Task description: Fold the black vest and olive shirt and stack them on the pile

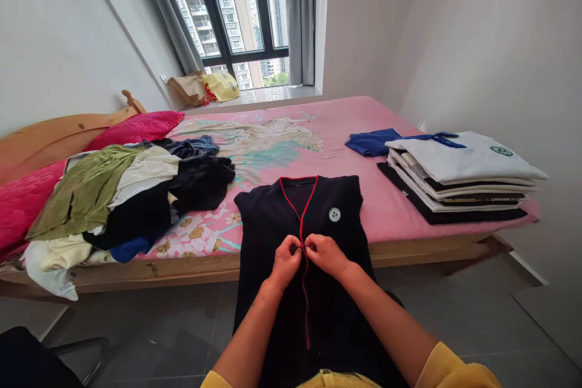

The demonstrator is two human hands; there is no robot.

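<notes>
A dark vest (273, 212) with red edging along its V-neck and front opening lies over the bed's edge and hangs down toward me. On its chest is a round white badge (334, 214). My left hand (287, 260) pinches the front edge from the left, about mid-chest. Just across the red trim, my right hand (326, 256) pinches the same front edge from the other side. The two hands almost touch. Whatever lies between the fingertips, such as a button, is too small to make out.
A loose heap of clothes (136, 188) covers the bed's left side near pink pillows (136, 127). Folded clothes are stacked at right, a white shirt (473, 157) on top, a blue garment (370, 141) beside them. A black chair (31, 357) stands lower left. Bags (220, 86) rest by the window.
</notes>
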